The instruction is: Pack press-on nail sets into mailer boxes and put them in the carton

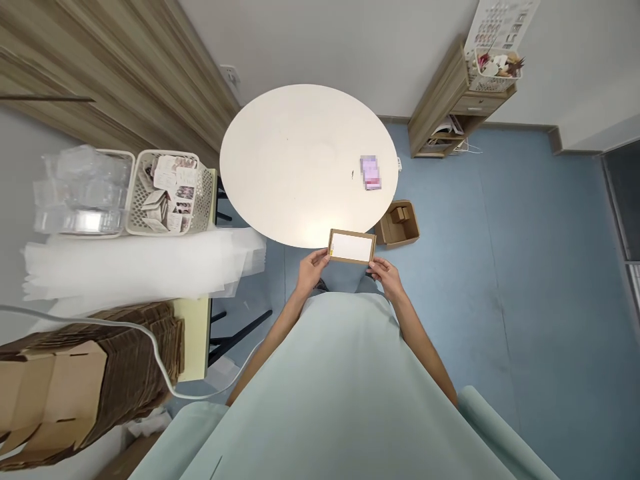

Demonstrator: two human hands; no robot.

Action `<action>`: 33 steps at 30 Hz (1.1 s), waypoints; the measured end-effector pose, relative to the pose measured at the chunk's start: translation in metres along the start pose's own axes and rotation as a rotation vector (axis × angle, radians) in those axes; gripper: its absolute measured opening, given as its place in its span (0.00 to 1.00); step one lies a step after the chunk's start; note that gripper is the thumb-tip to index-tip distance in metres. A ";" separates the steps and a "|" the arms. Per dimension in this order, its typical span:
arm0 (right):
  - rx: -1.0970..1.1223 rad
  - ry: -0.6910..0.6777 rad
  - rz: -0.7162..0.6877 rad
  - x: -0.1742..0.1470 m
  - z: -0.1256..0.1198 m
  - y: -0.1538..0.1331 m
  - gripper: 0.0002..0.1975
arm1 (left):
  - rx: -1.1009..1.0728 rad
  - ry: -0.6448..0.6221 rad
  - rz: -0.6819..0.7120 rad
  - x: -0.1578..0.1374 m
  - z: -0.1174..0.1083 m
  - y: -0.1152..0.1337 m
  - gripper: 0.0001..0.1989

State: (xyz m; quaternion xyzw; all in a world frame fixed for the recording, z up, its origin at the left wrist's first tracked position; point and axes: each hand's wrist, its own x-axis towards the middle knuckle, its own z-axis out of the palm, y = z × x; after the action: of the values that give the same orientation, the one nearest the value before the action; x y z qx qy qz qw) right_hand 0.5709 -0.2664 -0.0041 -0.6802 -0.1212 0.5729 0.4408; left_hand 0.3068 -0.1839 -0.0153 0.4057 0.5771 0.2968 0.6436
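Observation:
A small flat cardboard box (352, 247) with a white panel on its upper face is held level between my two hands, close to the near edge of the round white table (300, 167). My left hand (313, 268) grips the box's left end, thumb and fingers closed on it. At the opposite end, my right hand (385, 275) pinches the lower right corner. A small yellow mark shows at the lower left of the white panel. On the table's right side lies a pink and purple item (371, 173), blurred out, with a tiny dark object (353, 175) beside it.
An open cardboard box (397, 227) with smaller boxes inside stands right of the table. To the left are a basket of printed cards (167, 193), clear plastic containers (85, 190), white sheets (140, 263) and stacked flattened cardboard (140, 360). A grey cable (160, 360) crosses at left.

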 end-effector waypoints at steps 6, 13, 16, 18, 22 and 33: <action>0.059 -0.005 0.022 0.027 -0.068 -0.024 0.28 | 0.064 -0.042 -0.004 0.024 0.073 0.017 0.34; 0.056 -0.033 0.038 0.051 -0.172 -0.051 0.28 | 0.144 -0.135 -0.006 0.047 0.181 0.026 0.39; 0.061 -0.054 0.056 0.058 -0.206 -0.057 0.31 | 0.169 -0.142 -0.011 0.048 0.214 0.025 0.40; 0.069 -0.066 0.060 0.062 -0.223 -0.058 0.33 | 0.193 -0.142 -0.034 0.047 0.230 0.026 0.39; 0.064 -0.067 0.049 0.070 -0.242 -0.058 0.35 | 0.286 -0.142 -0.087 0.050 0.250 0.031 0.31; -0.081 0.058 0.025 0.110 -0.258 -0.089 0.30 | 0.353 -0.131 -0.207 0.122 0.299 0.031 0.14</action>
State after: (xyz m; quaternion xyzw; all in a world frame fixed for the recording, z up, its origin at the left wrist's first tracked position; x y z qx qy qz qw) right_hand 0.8646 -0.2598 -0.0234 -0.7152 -0.1232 0.5531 0.4091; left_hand 0.6231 -0.1190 -0.0486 0.4692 0.6155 0.0964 0.6258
